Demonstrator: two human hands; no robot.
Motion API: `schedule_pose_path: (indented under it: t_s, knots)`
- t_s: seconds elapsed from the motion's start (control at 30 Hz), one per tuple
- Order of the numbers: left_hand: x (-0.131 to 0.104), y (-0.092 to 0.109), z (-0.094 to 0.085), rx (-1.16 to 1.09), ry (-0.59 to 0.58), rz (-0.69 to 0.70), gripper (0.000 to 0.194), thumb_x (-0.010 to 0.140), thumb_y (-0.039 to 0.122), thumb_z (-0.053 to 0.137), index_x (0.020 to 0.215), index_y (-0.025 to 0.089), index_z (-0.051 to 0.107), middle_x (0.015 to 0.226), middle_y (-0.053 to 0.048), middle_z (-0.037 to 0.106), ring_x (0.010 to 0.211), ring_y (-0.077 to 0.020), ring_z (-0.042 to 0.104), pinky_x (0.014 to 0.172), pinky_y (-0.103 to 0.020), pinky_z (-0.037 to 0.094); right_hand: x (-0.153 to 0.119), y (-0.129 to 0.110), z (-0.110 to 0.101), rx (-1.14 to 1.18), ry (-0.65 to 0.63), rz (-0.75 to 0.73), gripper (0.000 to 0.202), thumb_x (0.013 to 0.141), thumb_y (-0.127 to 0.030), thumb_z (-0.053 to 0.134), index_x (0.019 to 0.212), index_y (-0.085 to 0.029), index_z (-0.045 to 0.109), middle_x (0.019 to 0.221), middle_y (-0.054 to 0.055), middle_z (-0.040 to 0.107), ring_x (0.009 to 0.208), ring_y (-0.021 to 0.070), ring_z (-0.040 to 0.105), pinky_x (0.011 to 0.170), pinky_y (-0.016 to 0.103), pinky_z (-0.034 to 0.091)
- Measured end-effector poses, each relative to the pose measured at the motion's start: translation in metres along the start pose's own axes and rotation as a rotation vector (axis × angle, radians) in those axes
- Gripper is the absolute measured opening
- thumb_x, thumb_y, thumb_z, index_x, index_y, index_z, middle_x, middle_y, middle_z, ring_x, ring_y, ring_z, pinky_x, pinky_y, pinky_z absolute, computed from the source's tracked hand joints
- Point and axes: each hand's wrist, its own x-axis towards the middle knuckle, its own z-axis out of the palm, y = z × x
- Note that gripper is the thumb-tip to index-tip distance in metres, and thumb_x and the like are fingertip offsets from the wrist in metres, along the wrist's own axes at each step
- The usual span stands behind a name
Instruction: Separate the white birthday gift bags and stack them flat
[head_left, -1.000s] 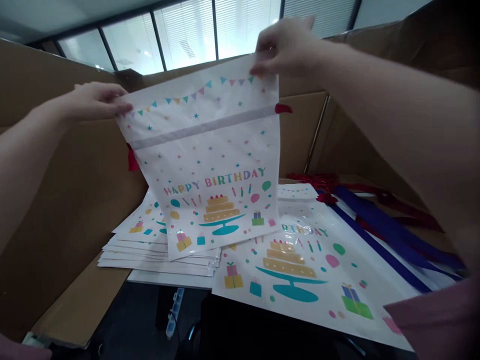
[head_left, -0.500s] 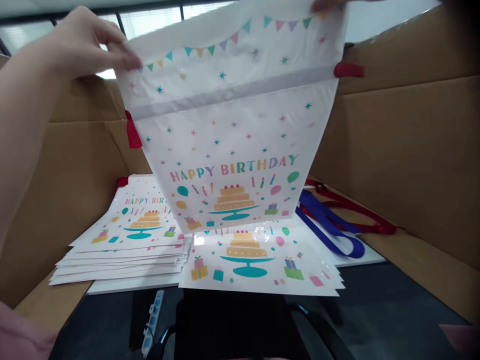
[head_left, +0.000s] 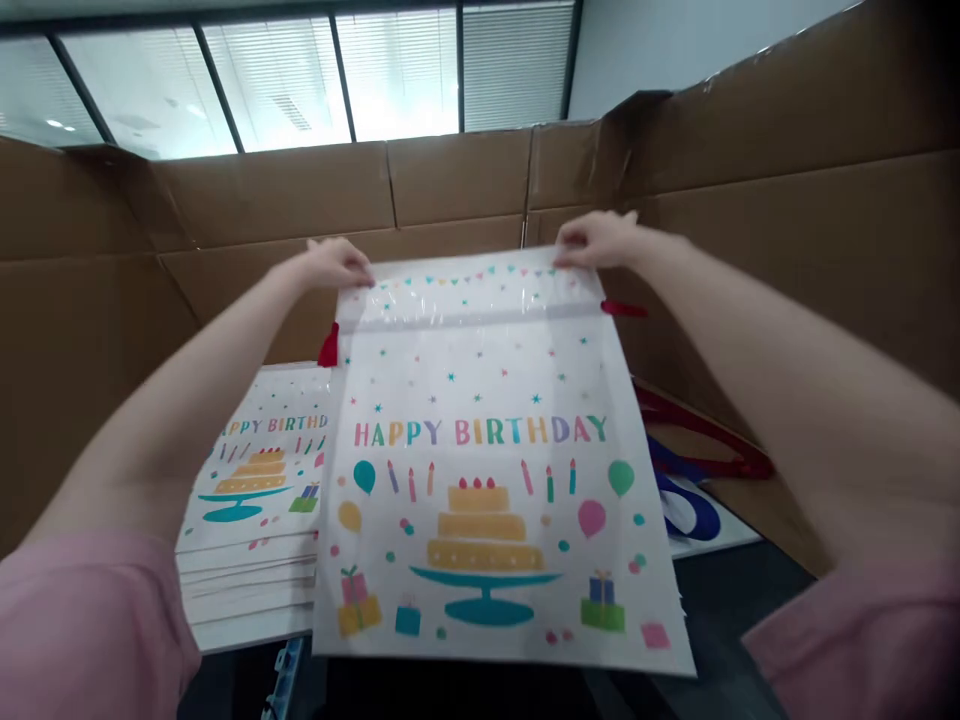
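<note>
A white drawstring gift bag (head_left: 480,385) printed with "HAPPY BIRTHDAY" and a tiered cake spreads out in front of me, face up. My left hand (head_left: 337,263) pinches its far left corner, and my right hand (head_left: 596,240) pinches the far right one. Red ribbon (head_left: 328,346) pokes out of the bag's left side, and another red ribbon end (head_left: 624,309) sticks out on the right. The bag covers most of the pile beneath it. To the left lies a stack of matching bags (head_left: 251,530), partly behind my left forearm.
Cardboard walls (head_left: 285,200) enclose the left, back and right. Loose red ribbon (head_left: 739,460) and a blue ribbon (head_left: 697,510) lie at the right. A light blue plastic strip (head_left: 283,678) rests on the dark surface at the lower left. Windows stand beyond the cardboard.
Both hands have moved down and away from me with the bag. It hung tilted above the pile before; now it lies lower and flatter, covering the bag underneath.
</note>
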Motion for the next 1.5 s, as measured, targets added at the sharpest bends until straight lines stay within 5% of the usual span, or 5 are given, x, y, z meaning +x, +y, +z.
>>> schedule_pose_path:
  t_s: [0.27,0.47,0.9,1.27,1.5]
  knots:
    - [0.022,-0.017,0.197,-0.096,-0.283,0.016,0.016,0.075,0.033,0.061,0.078,0.020,0.070,0.077,-0.004,0.067,0.087,-0.0256,0.058,0.094,-0.050,0.025,-0.015,0.018,0.204,0.254,-0.403,0.055,0.010,0.074,-0.027,0.062,0.083,-0.021,0.064,0.091,0.004,0.064,0.095,0.0248,0.053,0.092,0.052,0.024]
    - [0.018,-0.031,0.282,-0.138,-0.379,0.078,0.029,0.077,0.042,0.055,0.072,0.017,0.067,0.071,-0.004,0.065,0.073,-0.0204,0.057,0.079,-0.030,0.031,-0.020,0.028,0.290,0.326,-0.537,0.032,0.015,0.069,-0.026,0.061,0.082,-0.019,0.061,0.094,0.003,0.064,0.096,0.0232,0.051,0.090,0.044,0.025]
    - [0.045,-0.044,0.298,-0.110,-0.464,0.018,0.028,0.076,0.041,0.056,0.084,0.018,0.069,0.088,-0.005,0.067,0.088,-0.0229,0.056,0.085,-0.032,0.027,0.001,0.036,0.331,0.528,-0.597,-0.033,0.036,0.058,-0.046,0.069,0.078,-0.016,0.062,0.083,0.005,0.062,0.081,0.0178,0.055,0.070,0.024,0.040]
    - [0.079,-0.025,0.248,-0.046,-0.619,-0.014,0.020,0.068,0.035,0.063,0.083,0.023,0.069,0.086,-0.001,0.067,0.090,-0.0229,0.056,0.094,-0.045,0.024,0.006,0.065,0.326,0.763,-0.724,-0.052,0.038,0.057,-0.045,0.065,0.077,-0.014,0.057,0.074,0.003,0.060,0.069,0.0128,0.052,0.062,0.022,0.039]
    - [0.062,-0.038,0.294,-0.014,-0.551,-0.068,0.013,0.067,0.028,0.064,0.076,0.020,0.069,0.084,-0.004,0.068,0.092,-0.0250,0.057,0.092,-0.041,0.027,-0.011,0.034,0.350,0.571,-0.476,-0.012,0.023,0.064,-0.027,0.065,0.083,-0.014,0.063,0.086,0.003,0.065,0.079,0.0142,0.057,0.071,0.023,0.042]
